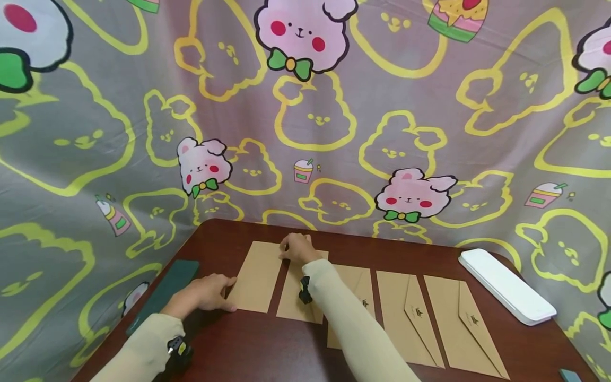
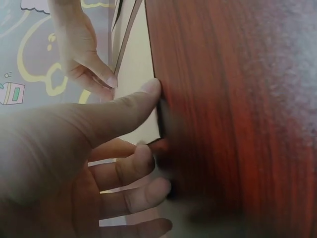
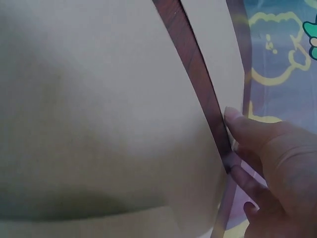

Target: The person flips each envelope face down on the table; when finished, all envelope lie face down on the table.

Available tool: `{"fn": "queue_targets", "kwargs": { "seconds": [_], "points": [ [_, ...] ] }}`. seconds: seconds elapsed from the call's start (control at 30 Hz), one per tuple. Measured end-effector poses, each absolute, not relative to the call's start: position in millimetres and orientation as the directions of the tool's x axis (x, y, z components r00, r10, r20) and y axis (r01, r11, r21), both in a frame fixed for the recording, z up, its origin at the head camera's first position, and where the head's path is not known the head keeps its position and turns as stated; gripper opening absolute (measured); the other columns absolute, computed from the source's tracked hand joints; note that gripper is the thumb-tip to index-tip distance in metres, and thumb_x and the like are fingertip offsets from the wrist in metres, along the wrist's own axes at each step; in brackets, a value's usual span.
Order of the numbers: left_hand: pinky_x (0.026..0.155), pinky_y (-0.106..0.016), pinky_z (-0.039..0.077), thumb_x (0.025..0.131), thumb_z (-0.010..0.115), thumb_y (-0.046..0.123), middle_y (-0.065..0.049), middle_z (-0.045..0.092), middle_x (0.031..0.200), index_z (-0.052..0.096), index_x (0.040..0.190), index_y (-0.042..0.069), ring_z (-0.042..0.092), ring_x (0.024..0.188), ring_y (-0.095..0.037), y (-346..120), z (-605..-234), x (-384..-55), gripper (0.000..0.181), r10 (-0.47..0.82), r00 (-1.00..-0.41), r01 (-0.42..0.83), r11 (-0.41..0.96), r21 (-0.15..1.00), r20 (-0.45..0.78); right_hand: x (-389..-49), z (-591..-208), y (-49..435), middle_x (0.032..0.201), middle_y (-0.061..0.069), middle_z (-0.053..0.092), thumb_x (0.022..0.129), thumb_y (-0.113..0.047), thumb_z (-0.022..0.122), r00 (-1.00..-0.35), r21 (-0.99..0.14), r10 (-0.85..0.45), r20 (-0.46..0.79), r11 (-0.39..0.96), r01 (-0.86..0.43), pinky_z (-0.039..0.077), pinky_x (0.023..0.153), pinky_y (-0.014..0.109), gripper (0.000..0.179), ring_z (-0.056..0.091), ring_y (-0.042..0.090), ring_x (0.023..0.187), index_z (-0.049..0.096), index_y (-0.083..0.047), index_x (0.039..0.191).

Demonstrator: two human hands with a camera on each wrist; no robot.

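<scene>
A plain kraft-paper envelope [image 1: 256, 277] lies flat at the left end of a row of several envelopes. At its near left corner, my left hand [image 1: 207, 293] pinches the paper, thumb on the near edge and index finger at the side, as the left wrist view shows. My right hand [image 1: 298, 248] reaches across to the far right corner and holds it with thumb and fingers. Beneath the right forearm lies a second envelope [image 1: 298, 297], partly hidden. A third envelope [image 1: 350, 276] is also partly covered by the right sleeve.
Two more envelopes, a middle-right one [image 1: 406, 318] and a rightmost one [image 1: 460, 318], show flaps with a crown print. A white case [image 1: 507, 286] lies at the right, a dark green flat object [image 1: 164, 292] at the left. Patterned curtain [image 1: 324, 116] surrounds the brown table [image 1: 248, 350].
</scene>
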State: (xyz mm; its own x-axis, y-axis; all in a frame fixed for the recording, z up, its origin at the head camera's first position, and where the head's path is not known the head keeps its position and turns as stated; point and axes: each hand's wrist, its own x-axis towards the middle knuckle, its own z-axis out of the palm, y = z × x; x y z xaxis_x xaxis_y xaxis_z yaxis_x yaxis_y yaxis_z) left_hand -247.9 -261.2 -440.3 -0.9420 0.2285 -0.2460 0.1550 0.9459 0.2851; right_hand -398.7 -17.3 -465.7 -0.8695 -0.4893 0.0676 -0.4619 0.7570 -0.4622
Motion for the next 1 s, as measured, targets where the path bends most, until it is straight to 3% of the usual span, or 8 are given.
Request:
{"fn": "queue_targets", "kwargs": {
  "seconds": [0.2,0.33,0.47,0.57,0.63,0.7,0.8,1.0],
  "points": [
    [0.071,-0.038,0.048,0.079,0.089,0.035,-0.005,0.067,0.095,0.054,0.145,-0.004,0.057,0.08,-0.017,-256,-434,-252,0.084,0.234,-0.932,0.164,0.953,0.257,-0.276,-398,-461,-14,0.118,0.002,0.077,0.089,-0.024,0.082,-0.86,-0.454,-0.504,0.074,0.751,-0.479,0.033,0.112,0.051,0.025,0.068,0.022,0.114,0.081,-0.013,0.111],
    [0.083,-0.045,0.053,0.079,0.089,0.035,-0.014,0.07,0.115,0.053,0.144,-0.006,0.063,0.093,-0.022,-255,-432,-252,0.086,0.233,-0.927,0.163,0.956,0.245,-0.293,-397,-459,-11,0.121,0.001,0.076,0.09,-0.026,0.08,-0.846,-0.459,-0.529,0.059,0.738,-0.494,0.033,0.112,0.05,0.03,0.067,0.022,0.116,0.078,-0.013,0.118],
    [0.099,-0.057,0.051,0.078,0.088,0.044,-0.023,0.063,0.136,0.05,0.146,-0.009,0.063,0.12,-0.036,-254,-431,-248,0.094,0.236,-0.935,0.174,0.955,0.238,-0.264,-397,-451,0,0.128,0.003,0.074,0.095,-0.027,0.076,-0.844,-0.513,-0.534,0.043,0.714,-0.477,0.027,0.119,0.053,0.035,0.062,0.025,0.128,0.074,-0.011,0.126],
    [0.094,-0.054,0.053,0.079,0.086,0.049,-0.021,0.065,0.133,0.049,0.148,-0.006,0.064,0.117,-0.033,-248,-429,-243,0.096,0.265,-0.947,0.218,0.945,0.243,-0.182,-404,-439,18,0.132,0.004,0.072,0.099,-0.028,0.071,-0.847,-0.527,-0.53,0.031,0.712,-0.464,0.019,0.125,0.057,0.036,0.057,0.028,0.135,0.072,-0.01,0.13],
    [0.092,-0.053,0.053,0.08,0.085,0.048,-0.017,0.066,0.129,0.052,0.147,-0.002,0.063,0.114,-0.031,-241,-428,-240,0.09,0.306,-0.946,0.271,0.927,0.259,-0.105,-409,-429,36,0.132,0.004,0.072,0.1,-0.03,0.069,-0.849,-0.503,-0.529,0.019,0.729,-0.465,0.021,0.125,0.057,0.037,0.058,0.027,0.135,0.071,-0.01,0.131],
    [0.094,-0.054,0.051,0.083,0.084,0.047,-0.015,0.066,0.128,0.056,0.146,0.003,0.062,0.115,-0.031,-230,-427,-240,0.081,0.359,-0.932,0.333,0.9,0.283,-0.044,-412,-421,55,0.133,0.005,0.072,0.1,-0.032,0.068,-0.848,-0.486,-0.529,-0.005,0.743,-0.461,0.031,0.122,0.053,0.038,0.061,0.027,0.132,0.071,-0.011,0.132],
    [0.106,-0.063,0.043,0.086,0.081,0.046,-0.015,0.063,0.138,0.06,0.144,0.007,0.055,0.131,-0.039,-212,-430,-242,0.073,0.443,-0.896,0.419,0.845,0.332,0.002,-410,-414,83,0.13,0.007,0.073,0.099,-0.032,0.069,-0.858,-0.462,-0.513,-0.036,0.77,-0.441,0.047,0.111,0.048,0.036,0.065,0.028,0.126,0.072,-0.011,0.129],
    [0.112,-0.069,0.032,0.084,0.082,0.049,-0.018,0.051,0.152,0.055,0.149,0.011,0.041,0.143,-0.043,-183,-440,-247,0.08,0.545,-0.837,0.492,0.784,0.378,-0.04,-406,-419,119,0.121,0.008,0.075,0.096,-0.03,0.073,-0.858,-0.392,-0.508,-0.071,0.806,-0.444,0.048,0.107,0.05,0.033,0.067,0.03,0.119,0.075,-0.01,0.122]
  ]
}}
